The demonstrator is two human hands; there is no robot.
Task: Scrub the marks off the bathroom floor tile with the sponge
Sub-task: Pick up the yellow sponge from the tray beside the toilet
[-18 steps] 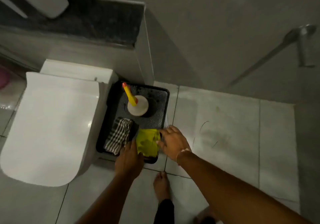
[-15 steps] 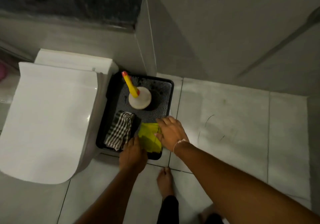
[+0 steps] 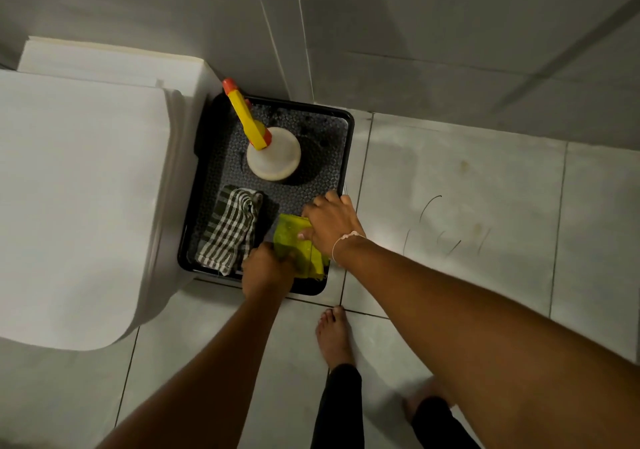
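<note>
One black tray (image 3: 348, 126) is sitting on the floor at the 12 o'clock side of the person's bare foot (image 3: 334, 336), pressed against one white toilet (image 3: 79, 185) lying at its 9 o'clock. Inside the tray three things are resting: one white spray bottle (image 3: 275, 155) with a yellow and orange trigger toward 12 o'clock, one checked cloth (image 3: 230, 228) toward 8 o'clock, and one yellow-green sponge (image 3: 294, 240) toward 5 o'clock. Two hands are meeting at the sponge. The left hand (image 3: 266, 268) is curling its fingers over the sponge's 8 o'clock edge, gripping it. The right hand (image 3: 330, 221) is lying over the sponge's 2 o'clock corner, thumb pressing on top, fingers spreading toward the tray's rim; whether it is truly clamping cannot be told. A thin bracelet (image 3: 346, 240) is circling the right wrist. At 3 o'clock from the tray, several thin dark marks (image 3: 429, 207) are showing on one pale floor tile (image 3: 460, 275), well apart from the sponge.
</note>
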